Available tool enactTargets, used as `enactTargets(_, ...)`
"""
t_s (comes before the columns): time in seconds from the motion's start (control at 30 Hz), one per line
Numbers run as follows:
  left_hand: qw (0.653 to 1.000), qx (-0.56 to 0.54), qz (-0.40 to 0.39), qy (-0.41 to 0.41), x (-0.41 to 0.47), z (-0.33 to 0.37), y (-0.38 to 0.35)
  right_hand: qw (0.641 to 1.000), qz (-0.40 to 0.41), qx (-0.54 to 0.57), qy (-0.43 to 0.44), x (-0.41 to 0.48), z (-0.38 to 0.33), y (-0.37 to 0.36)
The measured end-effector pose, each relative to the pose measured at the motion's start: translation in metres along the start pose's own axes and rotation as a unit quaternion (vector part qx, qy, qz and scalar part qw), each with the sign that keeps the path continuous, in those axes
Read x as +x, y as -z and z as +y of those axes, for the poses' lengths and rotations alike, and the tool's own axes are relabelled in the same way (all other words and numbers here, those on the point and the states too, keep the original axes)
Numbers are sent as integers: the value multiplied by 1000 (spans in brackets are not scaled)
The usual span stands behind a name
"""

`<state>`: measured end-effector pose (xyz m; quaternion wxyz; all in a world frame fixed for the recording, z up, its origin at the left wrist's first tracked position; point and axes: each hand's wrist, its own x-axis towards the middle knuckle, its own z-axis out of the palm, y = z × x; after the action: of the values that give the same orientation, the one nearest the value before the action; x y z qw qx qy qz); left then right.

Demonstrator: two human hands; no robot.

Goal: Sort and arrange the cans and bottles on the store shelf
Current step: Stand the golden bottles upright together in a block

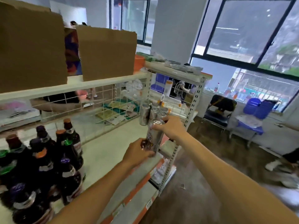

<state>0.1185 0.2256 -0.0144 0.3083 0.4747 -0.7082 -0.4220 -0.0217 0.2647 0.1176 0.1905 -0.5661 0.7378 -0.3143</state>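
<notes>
1. I see the can [154, 136] up front as silver-white, w/ dark and gold-orange print low down.
2. The cans at back [145, 113] are plain silver, w/ a dark band near the base.
3. The bottles [47, 159] are dark, nearly black, w/ pale labels [46, 167]. Their caps [60, 131] are mixed: orange, purple, green, dark red.
4. The boxes [32, 50] are flat brown cardboard.
5. The shelf [105, 151] is off-white and its front strip [139, 185] is orange.
6. The wire grid [100, 97] is white, in a square pattern.
7. In the bkgd, the stool [252, 107] is blue and the chair [216, 117] is black.
</notes>
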Motion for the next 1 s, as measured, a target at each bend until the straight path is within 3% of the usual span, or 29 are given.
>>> enactTargets(0.23, 998, 25, -36, 42, 146, -31, 0, 998, -2, -43, -44, 147, 35, -59)
enactTargets(0.47, 997, -12, -24, 72, 221, -51, -25, 993, 7, -64, -101, 234, 76, -103)
enactTargets(0.77, 989, -75, -16, 128, 257, -68, -50, 987, -11, -140, -84, 277, 109, -116)
enactTargets(1.0, 988, 9, 6, 152, 235, -44, -15, 972, -66, -225, -8, 272, 93, -100)
